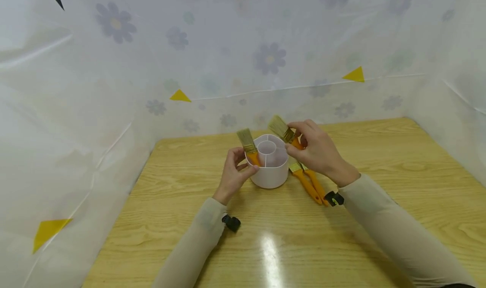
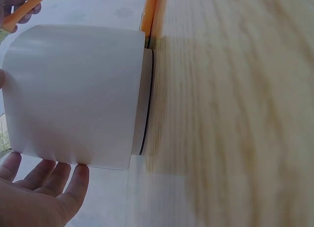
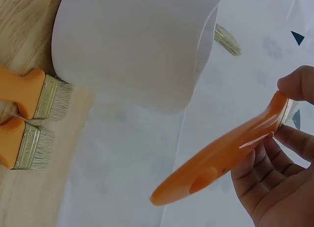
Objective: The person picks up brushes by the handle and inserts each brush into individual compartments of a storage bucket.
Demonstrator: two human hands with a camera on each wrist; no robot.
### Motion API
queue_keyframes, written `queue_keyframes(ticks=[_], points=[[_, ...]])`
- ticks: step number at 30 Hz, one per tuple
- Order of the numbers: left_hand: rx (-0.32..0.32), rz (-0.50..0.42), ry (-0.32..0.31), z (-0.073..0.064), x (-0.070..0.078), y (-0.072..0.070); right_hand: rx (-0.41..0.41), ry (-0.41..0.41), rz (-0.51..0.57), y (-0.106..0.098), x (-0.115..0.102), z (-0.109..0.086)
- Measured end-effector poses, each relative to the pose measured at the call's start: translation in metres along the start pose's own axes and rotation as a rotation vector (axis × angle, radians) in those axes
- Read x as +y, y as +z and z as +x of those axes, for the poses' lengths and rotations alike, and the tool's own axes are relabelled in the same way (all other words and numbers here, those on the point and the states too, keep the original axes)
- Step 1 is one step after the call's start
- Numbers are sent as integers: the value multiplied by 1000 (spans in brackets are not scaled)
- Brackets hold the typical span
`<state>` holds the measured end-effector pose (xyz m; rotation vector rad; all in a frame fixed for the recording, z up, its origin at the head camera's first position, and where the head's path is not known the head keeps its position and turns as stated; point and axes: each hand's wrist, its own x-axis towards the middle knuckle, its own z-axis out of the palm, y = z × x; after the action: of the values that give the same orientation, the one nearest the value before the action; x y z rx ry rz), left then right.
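A round white caddy [image 1: 270, 179] with inner dividers and a central ring stands on the table. My left hand [image 1: 233, 176] holds its left side, with fingers along the wall [image 2: 73, 94] and thumb near the rim. One paintbrush [image 1: 247, 140] stands in the caddy, bristles up, leaning left. Over the right of the caddy, my right hand [image 1: 320, 149] pinches a second paintbrush [image 1: 280, 127] near its metal band. Its orange handle [image 3: 221, 153] points down in the right wrist view, outside the caddy. The bristles of this brush are mostly hidden there by the fingers.
Two more orange-handled paintbrushes [image 1: 308, 187] lie side by side on the wood-grain table [image 1: 182, 237], just right of the caddy. A pale flowered sheet [image 1: 228, 60] with yellow triangles hangs behind the table and along its sides.
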<state>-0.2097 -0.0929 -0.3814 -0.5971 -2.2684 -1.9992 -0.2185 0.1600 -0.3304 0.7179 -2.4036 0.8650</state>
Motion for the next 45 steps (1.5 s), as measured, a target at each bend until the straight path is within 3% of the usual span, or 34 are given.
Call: queue_keyframes(ticks=[45], points=[[2,8,-23,-1,-2,-2,67,-101,90,5,-19,15]])
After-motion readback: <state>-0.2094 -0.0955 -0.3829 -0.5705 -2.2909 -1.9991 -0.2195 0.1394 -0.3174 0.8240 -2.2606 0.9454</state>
